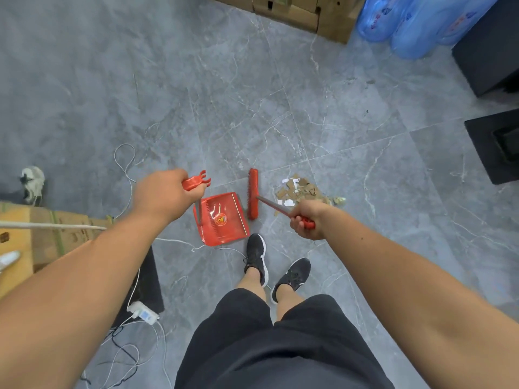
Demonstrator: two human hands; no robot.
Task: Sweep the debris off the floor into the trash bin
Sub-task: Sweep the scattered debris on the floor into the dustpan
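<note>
A red dustpan (223, 219) stands on the grey floor in front of my feet. My left hand (165, 192) grips the red top of its upright handle. My right hand (307, 221) grips the red grip of a broom handle. The red broom head (252, 193) sits on the floor just right of the dustpan's open side. A pile of cardboard and paper scraps (302, 190) lies right of the broom head, apart from it. No trash bin is recognisable in view.
Cardboard boxes (297, 12) and blue water bottles (415, 23) line the far wall. Black boxes (494, 147) stand at the right. A cardboard box (42, 234) sits left, with white cables and a power strip (143, 313) on the floor near my feet.
</note>
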